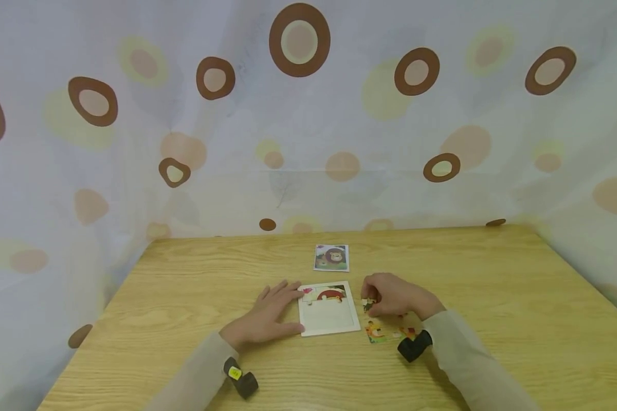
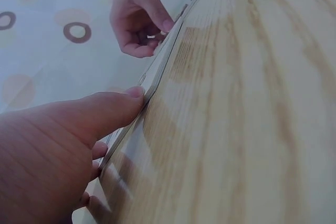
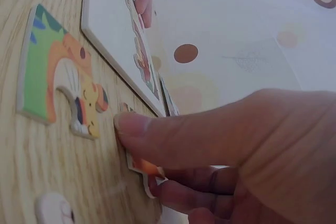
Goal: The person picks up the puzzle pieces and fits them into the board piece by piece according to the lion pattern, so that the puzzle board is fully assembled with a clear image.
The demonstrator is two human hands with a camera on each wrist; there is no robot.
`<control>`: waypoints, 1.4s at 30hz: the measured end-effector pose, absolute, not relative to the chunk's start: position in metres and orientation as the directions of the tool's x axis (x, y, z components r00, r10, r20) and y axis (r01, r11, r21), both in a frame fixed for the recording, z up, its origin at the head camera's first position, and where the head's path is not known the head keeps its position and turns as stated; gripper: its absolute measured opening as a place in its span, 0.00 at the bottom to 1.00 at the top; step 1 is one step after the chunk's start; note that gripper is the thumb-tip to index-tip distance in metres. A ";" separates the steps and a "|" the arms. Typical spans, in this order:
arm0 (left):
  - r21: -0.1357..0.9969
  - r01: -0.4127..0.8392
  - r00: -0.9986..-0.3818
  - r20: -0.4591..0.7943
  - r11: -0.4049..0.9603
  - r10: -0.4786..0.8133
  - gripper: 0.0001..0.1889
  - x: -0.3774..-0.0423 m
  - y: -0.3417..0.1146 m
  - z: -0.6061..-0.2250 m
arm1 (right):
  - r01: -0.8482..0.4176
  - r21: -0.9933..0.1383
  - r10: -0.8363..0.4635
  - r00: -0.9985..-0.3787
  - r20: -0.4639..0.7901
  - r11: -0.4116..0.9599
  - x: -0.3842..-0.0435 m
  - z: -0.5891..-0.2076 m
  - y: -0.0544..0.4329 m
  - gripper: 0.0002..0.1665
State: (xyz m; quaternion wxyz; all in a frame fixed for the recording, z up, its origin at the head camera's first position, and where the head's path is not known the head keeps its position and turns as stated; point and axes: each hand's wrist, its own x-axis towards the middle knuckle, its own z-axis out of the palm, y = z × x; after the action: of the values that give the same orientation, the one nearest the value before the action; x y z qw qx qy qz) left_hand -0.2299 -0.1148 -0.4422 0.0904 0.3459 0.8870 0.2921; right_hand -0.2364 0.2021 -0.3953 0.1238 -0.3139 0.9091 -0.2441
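A white puzzle tray [image 1: 329,317] lies on the table with a few pieces fitted along its far side. My left hand [image 1: 267,319] is spread at the tray's left side, its thumb [image 2: 118,109] on the near edge and fingertips at the far left corner. Just right of the tray, my right hand [image 1: 398,294] pinches a puzzle piece [image 1: 367,305] between thumb and fingers, low over the table. The thumb partly covers this piece [image 3: 144,169] in the right wrist view. Beside it lies a green and orange puzzle piece [image 3: 44,72] with a tiger-like picture.
More loose puzzle pieces [image 1: 407,332] lie by the right wrist, partly behind its black camera [image 1: 414,346]. Beyond the tray is a picture card [image 1: 331,258] with a lion on it. A patterned curtain [image 1: 308,194] hangs behind the wooden table [image 1: 211,268].
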 end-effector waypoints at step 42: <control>0.577 0.551 -0.754 0.036 0.602 0.655 0.36 -0.230 -0.116 -0.444 | -0.508 -0.684 -0.635 -0.768 0.085 0.523 -0.247 -0.413 0.155 0.06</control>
State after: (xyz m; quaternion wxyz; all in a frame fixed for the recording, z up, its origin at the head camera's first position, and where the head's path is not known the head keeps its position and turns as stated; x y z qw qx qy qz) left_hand -0.2304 -0.1157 -0.4436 0.0898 0.3387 0.8906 0.2899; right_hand -0.2468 0.1545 -0.4135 0.0879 -0.3291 0.8682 -0.3608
